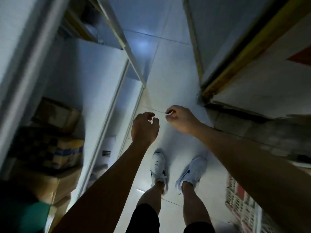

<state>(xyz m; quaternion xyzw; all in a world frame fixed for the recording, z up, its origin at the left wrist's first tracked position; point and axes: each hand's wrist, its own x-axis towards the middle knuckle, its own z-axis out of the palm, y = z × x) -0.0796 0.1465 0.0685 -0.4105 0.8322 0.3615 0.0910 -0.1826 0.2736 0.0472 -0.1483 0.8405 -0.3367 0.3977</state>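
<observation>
Two hands reach forward in a narrow storage aisle.
Above the white sneakers, the left hand shows loosely curled fingers and holds nothing; the right hand has thumb and forefinger close together, and I cannot tell if they pinch something. The carton stands just beside the right hand; it is better to grip it under its edge, hands well apart.

Both arms extended forward; left hand, right hand near each other, fingers loosely curled.
</observation>
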